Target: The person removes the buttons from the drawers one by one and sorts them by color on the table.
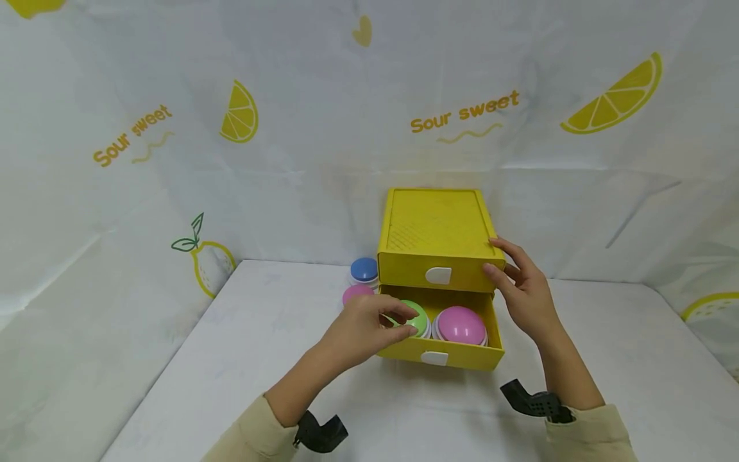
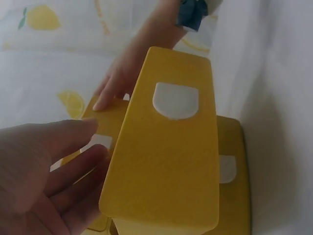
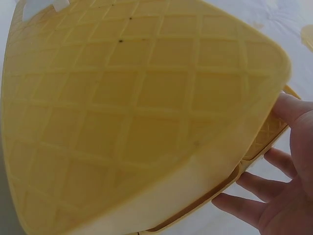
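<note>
A yellow drawer box (image 1: 441, 224) with white pull tabs has one drawer (image 1: 404, 350) pulled out at the front. Inside it sit a green-lidded jar (image 1: 423, 324) and a pink-lidded jar (image 1: 460, 325). My left hand (image 1: 365, 324) hovers over the drawer's left side, overlapping the green lid in the head view. Between its thumb and fingers there is a gap with nothing held, as the left wrist view shows. My right hand (image 1: 525, 292) grips the box's upper right front corner, thumb on the front and fingers at the top edge and side. In the left wrist view the drawer front (image 2: 171, 147) hides the jars.
A blue-lidded jar (image 1: 364, 270) and another pink-lidded jar (image 1: 356, 293) stand left of the box. The white table (image 1: 254, 333) meets a lemon-print cloth backdrop (image 1: 323, 128) close behind the box. Black wrist cameras (image 1: 320, 433) sit on both wrists.
</note>
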`<state>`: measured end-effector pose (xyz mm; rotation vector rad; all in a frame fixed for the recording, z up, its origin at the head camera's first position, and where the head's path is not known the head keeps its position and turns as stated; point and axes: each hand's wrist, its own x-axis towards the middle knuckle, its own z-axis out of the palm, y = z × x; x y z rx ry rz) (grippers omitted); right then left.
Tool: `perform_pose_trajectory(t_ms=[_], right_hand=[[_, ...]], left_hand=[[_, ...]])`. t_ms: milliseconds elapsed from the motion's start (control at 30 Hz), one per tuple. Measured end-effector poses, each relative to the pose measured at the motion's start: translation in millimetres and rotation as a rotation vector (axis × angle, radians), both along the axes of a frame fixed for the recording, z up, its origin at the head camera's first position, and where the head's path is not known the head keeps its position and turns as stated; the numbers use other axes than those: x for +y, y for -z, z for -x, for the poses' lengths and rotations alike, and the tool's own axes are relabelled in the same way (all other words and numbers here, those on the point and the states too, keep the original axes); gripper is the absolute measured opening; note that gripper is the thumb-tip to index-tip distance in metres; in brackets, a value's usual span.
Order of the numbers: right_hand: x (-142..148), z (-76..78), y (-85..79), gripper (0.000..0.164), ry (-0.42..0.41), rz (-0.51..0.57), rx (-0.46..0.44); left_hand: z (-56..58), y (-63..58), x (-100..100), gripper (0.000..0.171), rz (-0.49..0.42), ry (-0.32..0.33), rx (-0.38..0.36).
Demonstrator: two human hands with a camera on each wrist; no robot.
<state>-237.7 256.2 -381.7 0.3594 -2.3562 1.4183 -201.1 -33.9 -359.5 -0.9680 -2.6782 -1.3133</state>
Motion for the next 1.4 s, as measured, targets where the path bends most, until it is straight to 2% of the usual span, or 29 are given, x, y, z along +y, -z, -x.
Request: perform_pose_trajectory(t_ms=[133,333,667,833,1067,1167,1300,1400], right_hand=[[0,0.3,0.3,0.053,-0.002,0.004,-0.001],[0,1.8,0.4,0.052,-0.008,0.005,0.008],[-1,2.8,1.2,0.052,-0.017,0.001,0.015],[-2,2.5,1.1,0.052,-0.019,0.002,0.015],[-3,3.0,0.0,0.052,-0.015,-0.008,0.023],[-2,2.9,-0.3,0.052,-0.012,-0.01,0.025],[0,2.7,-0.1,0.052,-0.012,-0.007,0.025],[1,2.1,1.0,0.053,-0.007,-0.005,0.021]], left_hand=[[5.8,-0.4,-1,0.019,0.057,0.046,-0.061],[6.6,6.2,-1,0.012,0.068,0.028,-0.091],[-5.3,10.4,-3,0.006,0.064,-0.006,-0.012],[-13.3,11.0,-4,0.005,0.081,0.009,0.049],[-20.5,9.9,-6,0.005,0.109,0.071,0.102],[-16.4,8.1,-5,0.006,0.108,0.087,0.035],[-0.9,5.5,-5,0.013,0.095,0.093,-0.093],[14.1,5.2,-3,0.021,0.126,0.126,-0.074]])
